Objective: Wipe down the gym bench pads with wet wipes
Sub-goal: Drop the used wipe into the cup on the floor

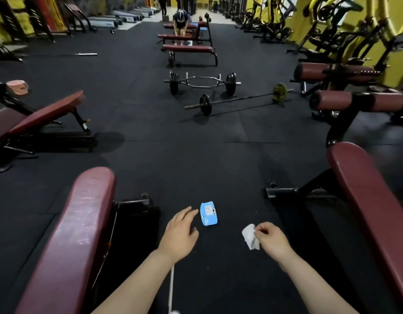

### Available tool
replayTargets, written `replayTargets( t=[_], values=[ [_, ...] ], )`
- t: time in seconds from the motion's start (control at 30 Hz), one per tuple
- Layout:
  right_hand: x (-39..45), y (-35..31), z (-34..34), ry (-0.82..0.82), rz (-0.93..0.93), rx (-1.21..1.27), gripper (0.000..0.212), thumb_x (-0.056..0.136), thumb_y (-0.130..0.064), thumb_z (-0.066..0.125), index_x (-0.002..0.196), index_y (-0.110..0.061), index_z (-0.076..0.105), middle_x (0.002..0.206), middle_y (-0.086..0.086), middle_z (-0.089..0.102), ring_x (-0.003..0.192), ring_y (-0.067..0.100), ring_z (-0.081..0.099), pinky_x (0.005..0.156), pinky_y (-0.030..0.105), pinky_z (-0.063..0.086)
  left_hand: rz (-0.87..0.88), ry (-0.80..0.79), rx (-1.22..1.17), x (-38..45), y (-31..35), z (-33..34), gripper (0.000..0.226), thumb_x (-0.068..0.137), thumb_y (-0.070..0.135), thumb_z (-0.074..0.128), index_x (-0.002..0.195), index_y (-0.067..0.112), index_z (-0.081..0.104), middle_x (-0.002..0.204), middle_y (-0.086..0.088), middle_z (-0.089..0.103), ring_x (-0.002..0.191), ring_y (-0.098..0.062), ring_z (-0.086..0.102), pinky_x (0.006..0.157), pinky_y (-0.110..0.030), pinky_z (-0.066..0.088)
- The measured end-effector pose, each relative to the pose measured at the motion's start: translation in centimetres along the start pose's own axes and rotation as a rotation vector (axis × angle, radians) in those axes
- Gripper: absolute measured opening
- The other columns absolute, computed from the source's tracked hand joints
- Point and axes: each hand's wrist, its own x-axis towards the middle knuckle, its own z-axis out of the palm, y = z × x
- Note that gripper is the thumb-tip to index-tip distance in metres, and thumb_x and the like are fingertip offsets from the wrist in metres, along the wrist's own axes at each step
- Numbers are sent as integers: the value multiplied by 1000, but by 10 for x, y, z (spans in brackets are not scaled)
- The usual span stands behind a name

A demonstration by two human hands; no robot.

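My right hand (271, 239) pinched a crumpled white wet wipe (250, 236) between thumb and curled fingers (260, 230), low and right of centre in the frame. My left hand (181, 234) hung with its fingers loose and spread, gripping nothing, the tips just beside the blue wipes pack (208, 213), which lay on the black floor (196, 143) near the bottom centre — whether they touched it I could not tell.

The maroon bench pads waited on either side: the left pad (76, 234) ran along the lower left of the frame, the right pad (365, 200) down the lower right edge. Both stood apart from my hands.

As I judged it, the step was carrying the wipe to a pad. To do it well I needed to shake the wipe open first — a bunched wipe cleans only a narrow strip. Then I should have laid it flat under my palm, started at the far end of the pad and pulled toward myself in long overlapping strokes, covering the rounded edges too. The left pad showed pale scuffs that seemed to call for firmer pressure.
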Motion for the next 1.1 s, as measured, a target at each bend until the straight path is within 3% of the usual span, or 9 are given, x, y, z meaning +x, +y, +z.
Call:
replayTargets(
  t=[0.53,0.7,0.83,1.1],
  values=[
    [256,-63,1,20,203,87,8,89,-16,57,90,-18,64,88,0,66,78,15,61,63,25,44,-16,-187,39,298,-41,18,48,102,39,43,149,25,40,158,6,31,147,-13,23,118,-30,17],
    [357,-59,-3,-21,235,68,8,89,-15,57,91,-16,65,87,3,66,78,17,61,65,28,46,-85,-260,53,389,-54,55,50,101,39,44,149,25,38,158,4,31,147,-14,23,117,-31,19],
    [448,-50,-1,-72,279,35,7,89,-15,57,88,-13,64,87,7,67,78,19,61,74,37,50,-182,-264,30,457,-66,90,48,99,34,49,146,23,43,156,-1,36,146,-18,27,116,-32,22],
    [593,-15,34,-109,452,13,10,88,-17,55,91,-13,64,92,7,68,87,26,64,82,43,52,-358,-431,64,549,-111,177,50,99,29,51,147,16,43,155,-5,37,141,-24,35,115,-34,26]
  ],
)
